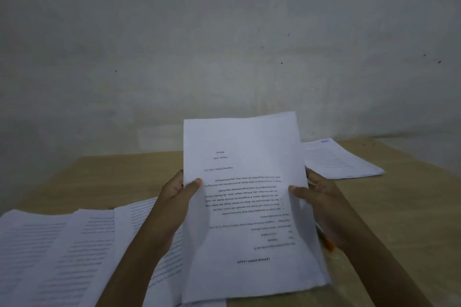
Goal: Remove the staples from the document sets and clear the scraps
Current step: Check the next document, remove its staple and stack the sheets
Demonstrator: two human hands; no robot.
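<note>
Left hand (pixel 177 192) and right hand (pixel 321 197) each pinch opposite edges of a smooth, white, rectangular document set (pixel 244 219).

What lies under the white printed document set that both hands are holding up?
Under the white printed document set: light wooden table, spread printed sheets running beneath its left edge, and a slim orange-tipped object poking out at right; its remainder is covered.

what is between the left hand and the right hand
Only the white printed paper document set, as the head view shows. The left hand grips its left edge and the right hand its right edge, thumbs on the front.
</note>
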